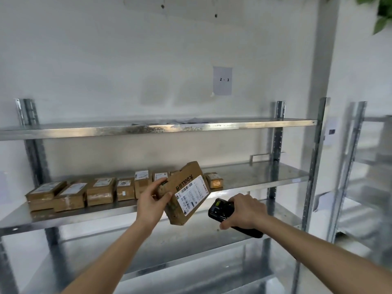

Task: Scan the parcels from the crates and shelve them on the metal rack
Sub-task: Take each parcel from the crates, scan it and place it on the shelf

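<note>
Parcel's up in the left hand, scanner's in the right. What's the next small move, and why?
Probably swing the scanner in the right hand towards the white label on the parcel. The left hand holds it tilted, label facing out, short of the shelf.

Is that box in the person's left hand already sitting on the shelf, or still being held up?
Held up, tilted: the left hand grips the box in front of the shelf.
</note>
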